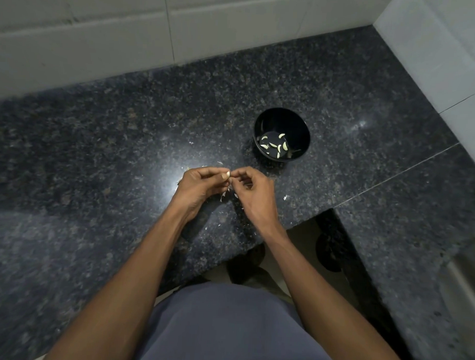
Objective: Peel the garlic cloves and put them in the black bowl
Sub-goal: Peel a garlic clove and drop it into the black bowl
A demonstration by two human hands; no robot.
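Observation:
My left hand (201, 186) and my right hand (253, 194) meet above the dark granite counter (124, 138), fingertips together. Between them a small pale garlic clove (230, 178) is pinched by both hands' fingers. Thin papery skin (226, 193) hangs below the fingers. The black bowl (300, 128) stands on the counter beyond and to the right of my hands. Several peeled cloves (275, 146) lie on its bottom.
Bits of garlic skin (285, 197) are scattered on the counter around my hands. White tiled walls (101, 40) close off the back and right. The counter's front edge has a step-in (310, 217) just below my right wrist; a floor shows beneath.

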